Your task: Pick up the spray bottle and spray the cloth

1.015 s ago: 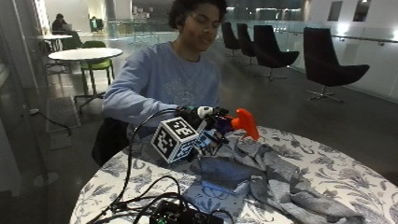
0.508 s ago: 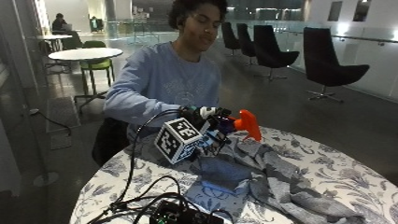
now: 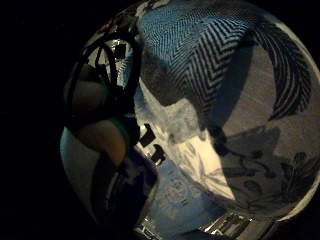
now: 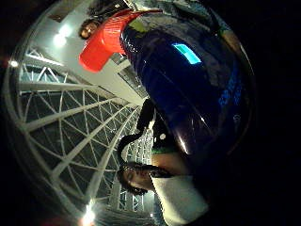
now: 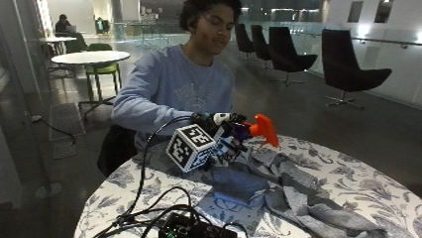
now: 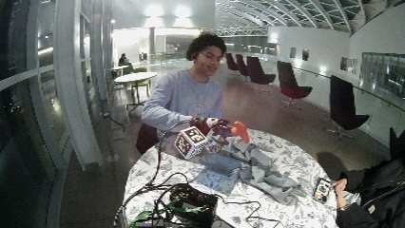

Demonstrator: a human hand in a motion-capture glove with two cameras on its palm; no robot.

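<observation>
Dark-blue plastic spray bottle (image 5: pixel 238 133), gripped by curled fingers of gloved right hand (image 5: pixel 214 130), is best aimed down at crumpled grey cloth (image 5: pixel 296 191) before its orange trigger head (image 5: pixel 264 130) is squeezed

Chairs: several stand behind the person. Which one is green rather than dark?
The green chair tucked under the round white table behind the person's right shoulder. The dark chairs lined along the railing opposite are all black.

The spray bottle (image 5: pixel 242 133) was dark blue with an orange-red trigger head (image 5: pixel 264 130). The cloth (image 5: pixel 303 196) was grey, on a white tablecloth (image 5: pixel 369 181) printed with blue-grey flowers.
</observation>
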